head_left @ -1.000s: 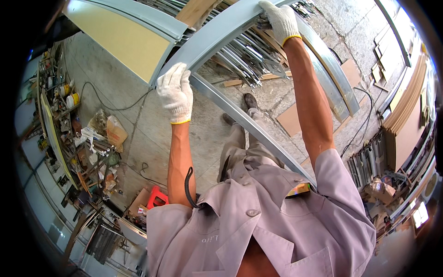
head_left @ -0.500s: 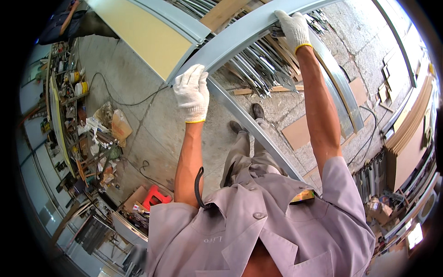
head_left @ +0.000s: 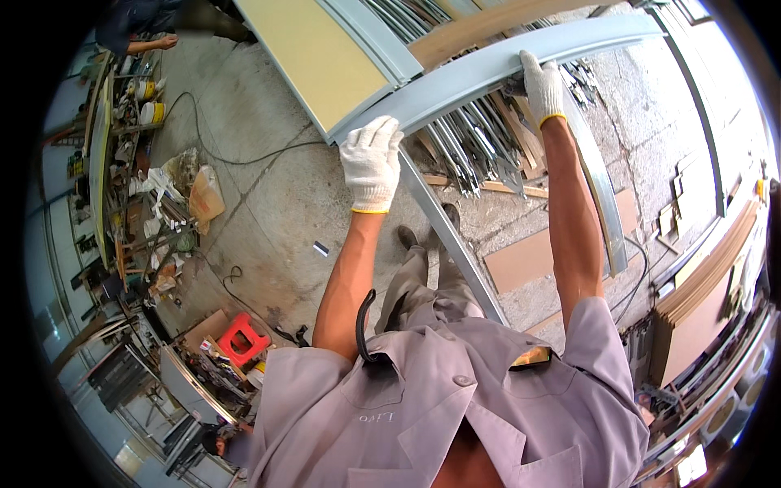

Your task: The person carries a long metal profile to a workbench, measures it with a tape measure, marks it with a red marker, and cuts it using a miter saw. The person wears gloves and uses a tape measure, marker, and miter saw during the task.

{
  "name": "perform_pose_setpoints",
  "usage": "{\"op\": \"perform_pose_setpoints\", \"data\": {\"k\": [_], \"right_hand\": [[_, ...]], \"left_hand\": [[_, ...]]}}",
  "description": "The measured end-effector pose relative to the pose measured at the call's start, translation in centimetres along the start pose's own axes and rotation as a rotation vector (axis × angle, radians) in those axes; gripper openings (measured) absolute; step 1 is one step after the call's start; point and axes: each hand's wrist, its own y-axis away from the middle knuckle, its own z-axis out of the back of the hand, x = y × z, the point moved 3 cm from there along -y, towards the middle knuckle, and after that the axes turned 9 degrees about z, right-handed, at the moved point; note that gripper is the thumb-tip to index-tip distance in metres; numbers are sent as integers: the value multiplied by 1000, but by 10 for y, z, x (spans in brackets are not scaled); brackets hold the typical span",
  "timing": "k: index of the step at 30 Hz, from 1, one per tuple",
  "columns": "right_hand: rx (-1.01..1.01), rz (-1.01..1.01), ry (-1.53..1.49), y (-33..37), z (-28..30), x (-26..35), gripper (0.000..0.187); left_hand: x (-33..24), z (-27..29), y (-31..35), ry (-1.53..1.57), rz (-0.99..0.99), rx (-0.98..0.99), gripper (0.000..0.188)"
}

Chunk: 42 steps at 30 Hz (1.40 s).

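A pale blue-grey metal frame (head_left: pixel 480 69) with a cream panel (head_left: pixel 321 61) set in it lies across the far part of the view. My left hand (head_left: pixel 372 167), in a white knitted glove, is at its near corner, fingers together and bent over the edge; the thumb is hidden. Farther right, my right hand (head_left: pixel 543 88), gloved alike, grips the long flat rail with its fingers over the top. Below the rail a narrow metal bar (head_left: pixel 455 228) runs down toward my waist. Beside my right forearm, a long metal strip (head_left: pixel 598 183) slants down to the right.
Under the frame lies a heap of thin metal strips (head_left: pixel 468 150) with wooden slats. A black cable (head_left: pixel 199 130) crosses the concrete floor. Cluttered shelving (head_left: pixel 134 175) and a red plastic stool (head_left: pixel 242 339) stand left, stacked brown boards (head_left: pixel 700 305) right. A co-worker's hand (head_left: pixel 165 42) shows at the far left.
The frame with both hands has shifted right in the view, and the rail's far right end now shows. The view itself has turned slightly. The co-worker's hand has moved right.
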Motion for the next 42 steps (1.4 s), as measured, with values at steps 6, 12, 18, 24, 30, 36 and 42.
{"op": "perform_pose_setpoints", "data": {"k": [6, 12, 18, 24, 30, 36, 42], "right_hand": [[112, -241, -304, 20, -41, 29, 42], [40, -296, -340, 31, -46, 37, 49], [192, -292, -197, 45, -71, -3, 59], [141, -307, -289, 42, -60, 22, 44], [159, -336, -247, 59, -35, 37, 49], [224, -430, -381, 128, -14, 88, 54], [230, -446, -380, 214, 15, 70, 48]], "left_hand": [[0, 14, 11, -163, 158, -4, 23], [-2, 6, 11, -23, 162, -73, 26], [4, 20, 20, -83, 162, -48, 26], [-10, 19, 3, -36, 126, 35, 24], [-12, 17, 8, -69, 102, 93, 27], [-3, 27, 14, -139, 97, 109, 33], [7, 14, 18, -230, 82, 81, 37]]}}
